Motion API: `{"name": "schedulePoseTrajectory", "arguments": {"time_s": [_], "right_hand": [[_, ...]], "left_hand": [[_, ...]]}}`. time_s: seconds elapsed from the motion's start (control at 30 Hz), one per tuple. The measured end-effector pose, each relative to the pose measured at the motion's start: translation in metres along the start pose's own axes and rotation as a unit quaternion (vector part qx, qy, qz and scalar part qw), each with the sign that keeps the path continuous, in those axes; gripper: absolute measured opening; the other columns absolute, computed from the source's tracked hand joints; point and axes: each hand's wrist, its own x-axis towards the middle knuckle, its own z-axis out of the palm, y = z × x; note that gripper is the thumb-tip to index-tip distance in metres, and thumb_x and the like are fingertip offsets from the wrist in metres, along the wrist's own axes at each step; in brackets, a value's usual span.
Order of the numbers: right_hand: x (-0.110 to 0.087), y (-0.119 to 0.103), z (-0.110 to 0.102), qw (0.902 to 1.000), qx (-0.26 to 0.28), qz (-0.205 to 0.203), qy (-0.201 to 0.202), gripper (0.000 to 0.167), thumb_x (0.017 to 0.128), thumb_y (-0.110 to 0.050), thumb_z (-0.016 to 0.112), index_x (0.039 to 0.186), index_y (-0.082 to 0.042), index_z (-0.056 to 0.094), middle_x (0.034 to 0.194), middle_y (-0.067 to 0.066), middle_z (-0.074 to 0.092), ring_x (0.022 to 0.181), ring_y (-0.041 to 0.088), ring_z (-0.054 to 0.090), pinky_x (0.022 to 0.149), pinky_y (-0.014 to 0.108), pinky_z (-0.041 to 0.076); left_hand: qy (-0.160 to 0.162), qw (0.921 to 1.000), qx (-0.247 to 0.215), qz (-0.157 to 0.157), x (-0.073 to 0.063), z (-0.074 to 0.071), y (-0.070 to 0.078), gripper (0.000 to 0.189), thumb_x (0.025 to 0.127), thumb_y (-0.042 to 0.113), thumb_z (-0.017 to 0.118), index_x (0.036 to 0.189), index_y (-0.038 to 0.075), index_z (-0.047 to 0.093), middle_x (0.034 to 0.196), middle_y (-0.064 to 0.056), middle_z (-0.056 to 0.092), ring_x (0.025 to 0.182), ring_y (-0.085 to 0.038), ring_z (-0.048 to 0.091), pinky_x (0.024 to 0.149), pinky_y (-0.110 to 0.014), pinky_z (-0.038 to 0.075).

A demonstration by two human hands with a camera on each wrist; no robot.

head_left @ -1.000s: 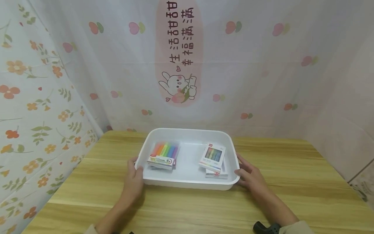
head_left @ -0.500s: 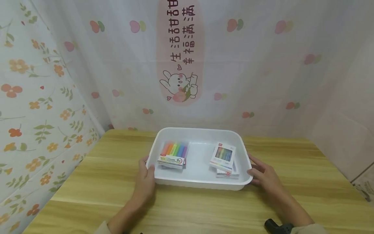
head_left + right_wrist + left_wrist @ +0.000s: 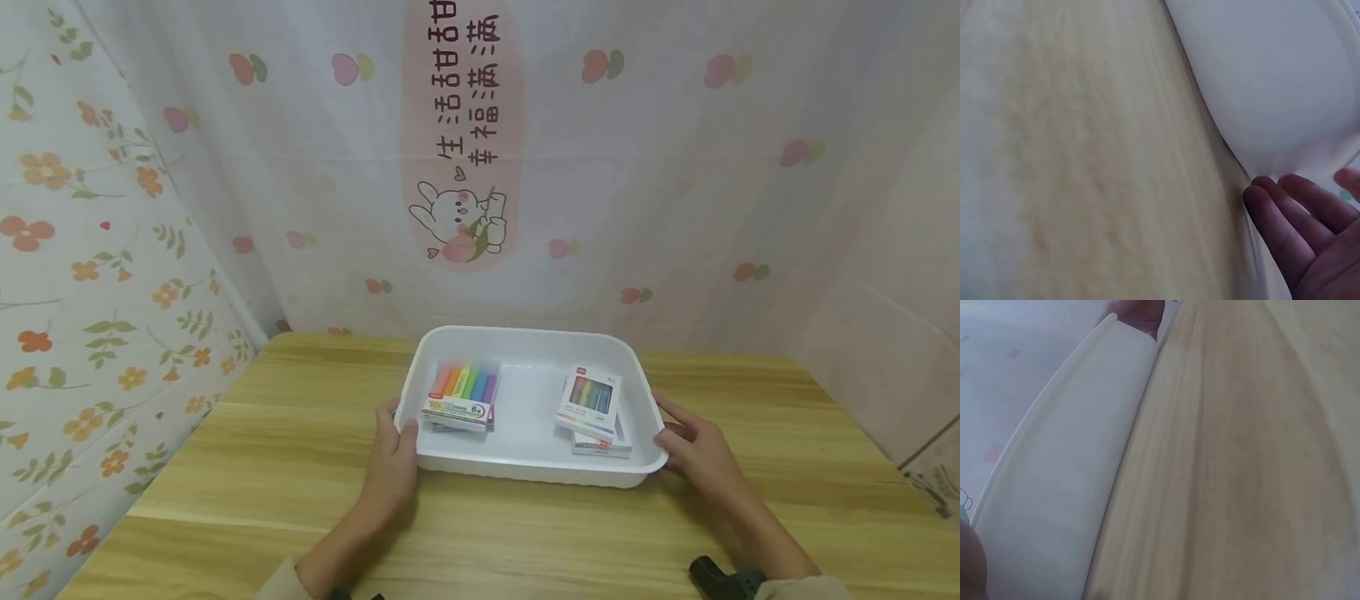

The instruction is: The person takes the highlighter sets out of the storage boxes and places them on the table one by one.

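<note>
A white plastic tray [image 3: 528, 408] rests on the table between two hands. At its left end the left hand [image 3: 392, 462] grips the rim, thumb on top. The right hand [image 3: 701, 454] holds the opposite end, thumb at the rim; in the right wrist view its fingers [image 3: 1275, 228] meet the tray's outer wall low near the tabletop. Inside, on the left, lies a clear pack of rainbow-coloured highlighters [image 3: 461, 400] over another flat pack mostly hidden beneath it. On the right a white box with a colour window [image 3: 588, 400] leans on a second white box [image 3: 603, 448].
The wooden table [image 3: 225, 467] runs to a printed curtain [image 3: 637, 208] behind the tray. A flowered cloth [image 3: 75, 333] hangs along the left side. Near the right sleeve, a black device [image 3: 723, 579] sits at the wrist.
Both hands have slid the tray to the right across the table, with the packs inside it. The last half second shows a smaller shift. Both grips look the same.
</note>
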Motion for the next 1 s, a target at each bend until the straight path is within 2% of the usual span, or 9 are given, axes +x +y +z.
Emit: {"name": "schedulePoseTrajectory", "arguments": {"time_s": [0.07, 0.17, 0.3, 0.4, 0.5, 0.57, 0.7, 0.8, 1.0], "right_hand": [[0.000, -0.001, -0.001, 1.0000, -0.008, 0.000, -0.001, 0.064, 0.096, -0.010, 0.051, 0.157, -0.007, 0.034, 0.138, 0.036, 0.056, 0.092, -0.003, 0.065, 0.072, 0.021, 0.060], [-0.001, -0.006, -0.001, 0.9994, -0.033, 0.003, -0.004, 0.065, 0.095, -0.011, 0.051, 0.157, -0.007, 0.034, 0.135, 0.036, 0.058, 0.093, 0.005, 0.068, 0.071, 0.022, 0.060], [-0.003, -0.014, -0.003, 0.9972, -0.071, 0.007, -0.022, 0.066, 0.094, -0.012, 0.054, 0.157, -0.005, 0.033, 0.129, 0.035, 0.063, 0.095, 0.018, 0.070, 0.070, 0.025, 0.061], [-0.003, -0.017, -0.006, 0.9950, -0.091, 0.003, -0.041, 0.067, 0.097, -0.016, 0.057, 0.157, -0.003, 0.032, 0.127, 0.034, 0.065, 0.096, 0.024, 0.072, 0.072, 0.029, 0.063], [-0.003, -0.022, -0.008, 0.9920, -0.113, 0.007, -0.056, 0.068, 0.099, -0.022, 0.060, 0.157, -0.001, 0.032, 0.128, 0.034, 0.064, 0.096, 0.027, 0.073, 0.073, 0.033, 0.063], [-0.002, -0.026, -0.011, 0.9894, -0.132, 0.009, -0.059, 0.067, 0.099, -0.027, 0.060, 0.155, 0.000, 0.035, 0.130, 0.035, 0.062, 0.097, 0.027, 0.073, 0.073, 0.035, 0.064], [0.001, -0.037, -0.017, 0.9838, -0.170, 0.002, -0.057, 0.062, 0.101, -0.035, 0.058, 0.150, 0.000, 0.043, 0.133, 0.033, 0.061, 0.099, 0.032, 0.073, 0.075, 0.040, 0.063], [0.002, -0.046, -0.021, 0.9821, -0.181, -0.010, -0.049, 0.062, 0.102, -0.039, 0.055, 0.147, 0.002, 0.046, 0.134, 0.032, 0.061, 0.107, 0.038, 0.071, 0.080, 0.044, 0.063], [0.004, -0.068, -0.022, 0.9748, -0.222, -0.010, -0.014, 0.072, 0.100, -0.054, 0.051, 0.146, 0.001, 0.049, 0.141, 0.027, 0.058, 0.121, 0.045, 0.063, 0.090, 0.055, 0.058]], "left_hand": [[-0.005, 1.0000, -0.001, 0.000, 0.001, -0.001, -0.001, 0.047, 0.108, 0.023, 0.037, 0.152, 0.011, 0.023, 0.160, -0.015, 0.035, 0.143, -0.032, 0.045, 0.120, -0.055, 0.034], [-0.015, 0.9996, -0.019, -0.016, 0.005, -0.005, -0.003, 0.048, 0.107, 0.024, 0.041, 0.152, 0.012, 0.025, 0.158, -0.016, 0.037, 0.140, -0.033, 0.048, 0.118, -0.055, 0.038], [-0.025, 0.9945, -0.090, -0.048, 0.018, -0.012, -0.005, 0.052, 0.106, 0.023, 0.042, 0.155, 0.013, 0.025, 0.160, -0.017, 0.036, 0.144, -0.035, 0.043, 0.119, -0.055, 0.037], [-0.014, 0.9895, -0.137, -0.043, 0.032, -0.017, -0.006, 0.058, 0.104, 0.019, 0.041, 0.158, 0.008, 0.022, 0.160, -0.022, 0.036, 0.147, -0.039, 0.039, 0.121, -0.056, 0.033], [-0.013, 0.9889, -0.146, -0.026, 0.042, -0.022, -0.010, 0.062, 0.102, 0.015, 0.038, 0.160, 0.004, 0.018, 0.162, -0.025, 0.034, 0.150, -0.042, 0.034, 0.123, -0.058, 0.028], [-0.028, 0.9877, -0.152, -0.025, 0.045, -0.023, -0.013, 0.063, 0.101, 0.012, 0.037, 0.160, 0.004, 0.018, 0.164, -0.024, 0.030, 0.152, -0.041, 0.030, 0.124, -0.057, 0.025], [-0.057, 0.9893, -0.134, -0.018, 0.049, -0.024, -0.018, 0.062, 0.099, 0.008, 0.035, 0.160, 0.008, 0.024, 0.166, -0.020, 0.028, 0.154, -0.038, 0.028, 0.125, -0.056, 0.023], [-0.066, 0.9914, -0.113, 0.009, 0.052, -0.024, -0.022, 0.060, 0.099, 0.007, 0.034, 0.159, 0.009, 0.030, 0.167, -0.017, 0.027, 0.155, -0.037, 0.025, 0.126, -0.056, 0.020], [-0.081, 0.9913, -0.091, 0.050, 0.058, -0.020, -0.026, 0.059, 0.101, 0.007, 0.032, 0.159, 0.006, 0.028, 0.168, -0.017, 0.024, 0.158, -0.037, 0.017, 0.128, -0.056, 0.012]]}}
